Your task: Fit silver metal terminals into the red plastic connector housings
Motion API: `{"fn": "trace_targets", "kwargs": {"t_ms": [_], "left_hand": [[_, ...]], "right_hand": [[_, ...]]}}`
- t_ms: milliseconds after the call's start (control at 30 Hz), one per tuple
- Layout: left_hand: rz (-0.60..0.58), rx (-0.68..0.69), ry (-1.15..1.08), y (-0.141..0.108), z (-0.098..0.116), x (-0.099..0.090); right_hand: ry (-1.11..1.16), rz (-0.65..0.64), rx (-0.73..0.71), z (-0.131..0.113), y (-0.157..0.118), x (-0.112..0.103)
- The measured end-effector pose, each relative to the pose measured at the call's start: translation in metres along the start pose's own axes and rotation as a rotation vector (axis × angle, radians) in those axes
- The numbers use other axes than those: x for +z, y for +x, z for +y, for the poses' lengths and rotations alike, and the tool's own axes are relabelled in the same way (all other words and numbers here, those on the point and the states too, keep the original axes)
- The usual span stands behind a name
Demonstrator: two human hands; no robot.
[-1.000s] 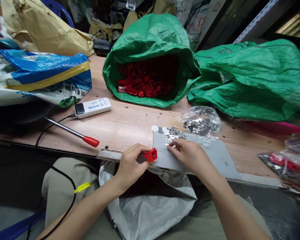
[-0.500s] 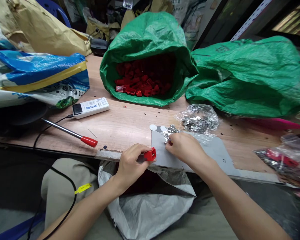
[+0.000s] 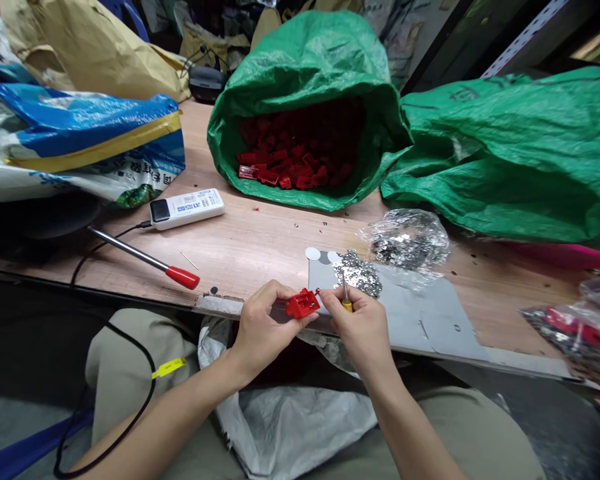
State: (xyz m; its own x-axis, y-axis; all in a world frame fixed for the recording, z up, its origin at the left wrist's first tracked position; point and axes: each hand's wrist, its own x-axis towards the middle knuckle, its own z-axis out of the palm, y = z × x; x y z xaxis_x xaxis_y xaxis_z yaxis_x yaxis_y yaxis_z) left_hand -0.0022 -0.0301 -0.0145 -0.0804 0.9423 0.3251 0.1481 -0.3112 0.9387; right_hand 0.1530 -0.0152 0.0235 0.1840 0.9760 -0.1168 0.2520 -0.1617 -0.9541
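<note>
My left hand pinches a small red plastic housing between thumb and fingers, its open side facing up. Right beside it is my right hand, closed around a yellow-handled tool whose slim metal shaft points up. A tiny dark piece shows at the right thumb and fingertip, at the housing's edge; its kind is too small to tell. Behind the right hand, a heap of small metal parts lies on a grey sheet.
A green woven sack full of red housings opens toward me; another green sack lies right. A clear bag holds metal parts. On the left are a white device and a red-handled rod. A pale sack hangs at my lap.
My right hand has come from the metal heap to the red housing, carrying the tool. The left hand has tilted the housing. The whole view has shifted slightly.
</note>
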Motion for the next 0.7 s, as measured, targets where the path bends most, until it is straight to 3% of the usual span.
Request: {"fn": "trace_targets", "kwargs": {"t_ms": [367, 533, 600, 700], "left_hand": [[-0.007, 0.167, 0.046, 0.002, 0.000, 0.001], [-0.025, 0.296, 0.102, 0.000, -0.003, 0.002], [-0.040, 0.339, 0.130, 0.000, -0.003, 0.001], [-0.081, 0.363, 0.178, -0.001, -0.003, 0.000]], "right_hand": [[-0.155, -0.005, -0.099, -0.006, -0.008, 0.004], [-0.389, -0.028, -0.207, -0.004, -0.013, -0.001], [-0.556, -0.094, -0.301, -0.007, -0.015, -0.007], [-0.689, -0.361, -0.357, -0.016, -0.016, -0.024]]}}
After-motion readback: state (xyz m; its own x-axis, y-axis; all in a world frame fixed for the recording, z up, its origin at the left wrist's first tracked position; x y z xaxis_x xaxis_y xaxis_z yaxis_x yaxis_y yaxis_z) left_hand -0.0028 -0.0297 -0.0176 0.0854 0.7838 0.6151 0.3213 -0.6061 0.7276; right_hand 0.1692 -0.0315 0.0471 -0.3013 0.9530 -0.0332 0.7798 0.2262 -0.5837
